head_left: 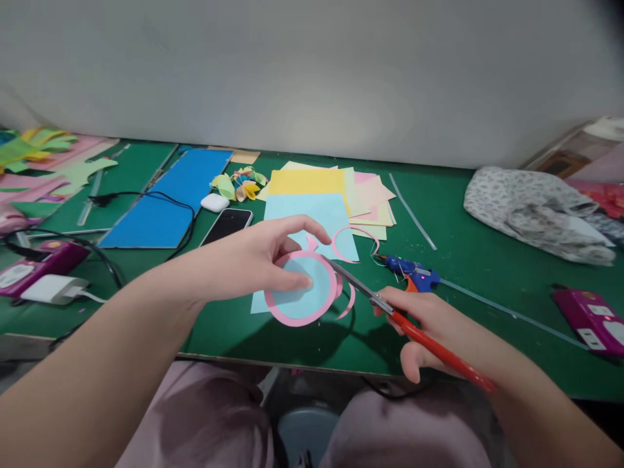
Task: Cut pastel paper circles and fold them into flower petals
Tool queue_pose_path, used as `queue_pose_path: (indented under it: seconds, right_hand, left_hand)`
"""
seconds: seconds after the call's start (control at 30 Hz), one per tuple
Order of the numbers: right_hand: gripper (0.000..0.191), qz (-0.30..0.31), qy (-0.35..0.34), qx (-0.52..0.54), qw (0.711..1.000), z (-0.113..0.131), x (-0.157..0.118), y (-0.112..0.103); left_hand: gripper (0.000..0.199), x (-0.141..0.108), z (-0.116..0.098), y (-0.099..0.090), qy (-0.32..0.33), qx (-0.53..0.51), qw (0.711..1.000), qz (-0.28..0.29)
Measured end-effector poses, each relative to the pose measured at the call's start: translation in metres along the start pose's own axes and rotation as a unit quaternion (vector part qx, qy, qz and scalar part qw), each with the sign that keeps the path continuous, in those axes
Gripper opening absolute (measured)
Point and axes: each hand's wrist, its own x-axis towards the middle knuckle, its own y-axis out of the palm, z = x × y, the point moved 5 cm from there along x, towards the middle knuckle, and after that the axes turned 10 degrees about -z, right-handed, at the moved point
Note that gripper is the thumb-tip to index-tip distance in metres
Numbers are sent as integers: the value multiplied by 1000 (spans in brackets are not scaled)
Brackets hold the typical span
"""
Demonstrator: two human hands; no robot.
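- Phone (227,225): flat on green desk (219,338).
- Left hand (266,257): thumb and fingers pinching pink-rimmed blue disc (297,300), held above desk.
- Red-handled scissors (439,351): blades at disc's right edge, contact probable.
- Right hand (433,315): fingers curled at scissors.
- Purple-and-white box (589,318): on desk, far right.

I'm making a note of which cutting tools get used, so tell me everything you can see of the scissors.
The scissors have a bright red, glossy-looking handle and slim grey blades, apparently metal, with a joint where they meet the red part. The right hand holds them above the green table, the handle slanting back towards the wrist. The blades point away and to the left, their tip at the pink-rimmed paper circle. How far the blades are open is unclear.
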Motion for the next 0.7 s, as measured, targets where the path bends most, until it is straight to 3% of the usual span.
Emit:
queue_pose_path:
  seconds: [0.17,0.37,0.57,0.7]
  right_hand:
    - [24,39,70,64,995,4,-3,0]
    - [31,53,52,50,996,-5,-4,2]
    - [47,-29,-12,-21,999,-11,2,4]
    - [53,-41,-14,-43,998,-13,6,7]
  left_hand:
    - [42,1,-4,-1,2,20,1000,8]
    - [43,1,-10,0,1,40,999,19]
    - [48,2,-12,0,10,63,998,16]
    - [48,3,-11,1,6,63,998,24]
